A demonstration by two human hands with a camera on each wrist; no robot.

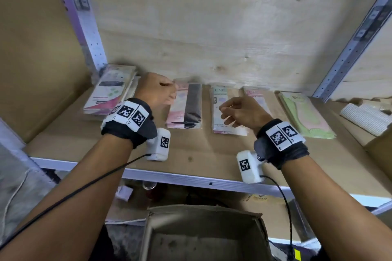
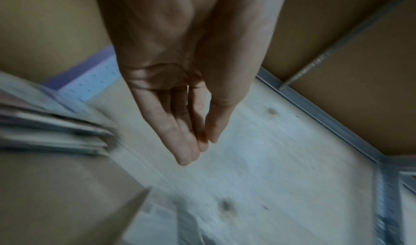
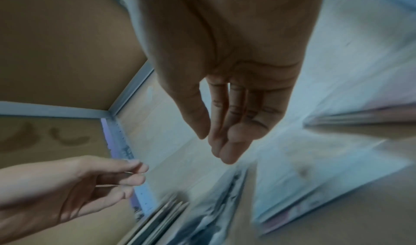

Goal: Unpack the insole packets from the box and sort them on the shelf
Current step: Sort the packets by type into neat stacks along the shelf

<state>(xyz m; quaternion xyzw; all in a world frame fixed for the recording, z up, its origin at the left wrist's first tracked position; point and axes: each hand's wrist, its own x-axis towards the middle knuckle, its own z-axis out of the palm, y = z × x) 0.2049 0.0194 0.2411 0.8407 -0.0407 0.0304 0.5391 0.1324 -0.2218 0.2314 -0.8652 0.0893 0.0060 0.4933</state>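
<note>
Several insole packets lie in a row on the cardboard-lined shelf (image 1: 191, 154): a stack at the far left (image 1: 110, 91), a pink and black packet (image 1: 186, 106), a white one (image 1: 220, 121), a pink one (image 1: 256, 95) and a green one (image 1: 303, 114). My left hand (image 1: 169, 93) hovers between the left stack and the pink and black packet, its fingers straight and holding nothing (image 2: 202, 145). Over the white packet hangs my right hand (image 1: 224, 112), fingers relaxed and bare (image 3: 220, 147). The open cardboard box (image 1: 203, 210) stands below the shelf, and its visible floor is bare.
A cardboard panel (image 1: 38, 48) walls the left side and plywood (image 1: 212, 27) backs the shelf. Perforated metal uprights (image 1: 89, 34) (image 1: 350, 48) stand at both back corners. White ribbed rolls (image 1: 364, 116) lie in a carton at the right. The shelf's metal front edge (image 1: 169, 176) runs below my wrists.
</note>
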